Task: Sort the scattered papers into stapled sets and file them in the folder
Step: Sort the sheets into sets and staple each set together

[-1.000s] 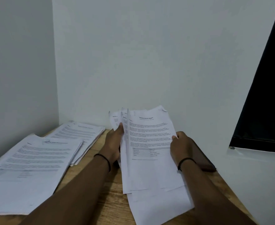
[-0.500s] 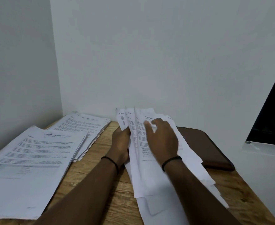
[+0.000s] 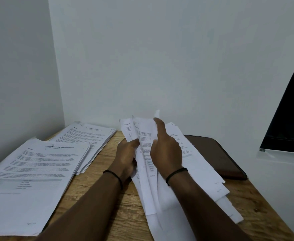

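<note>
**Head view: both hands working a fanned bundle of papers**

Head camera looks down on a wooden table [image 3: 106, 213] set into a corner of pale walls. The left hand [image 3: 127, 159] grips a loose, fanned bundle of printed sheets [image 3: 191, 164] from its left edge, thumb curled over the front of the pages and fingers hidden behind them. The right hand [image 3: 165, 152] lies over the front of the same bundle, just beside the left hand and not touching it. Its forefinger points up along the top pages toward their far edge, with one sheet bent back beside the fingertip, while the other fingers curl loosely against the paper; whether they pinch a page I cannot tell. Each wrist wears a thin dark band.

The bundle tilts up at its far end and trails toward the person, its lower sheets splayed out under the right forearm and resting on the table.

To the left of the left hand lie two flat stacks of printed pages: a near stack [image 3: 31, 176] with a bold heading on top, and a far stack [image 3: 89, 138] behind it against the wall, the near one overlapping its corner.

To the right of the right hand, a dark brown folder [image 3: 219, 157] lies flat and closed on the table, its left part covered by the splayed sheets.
</note>
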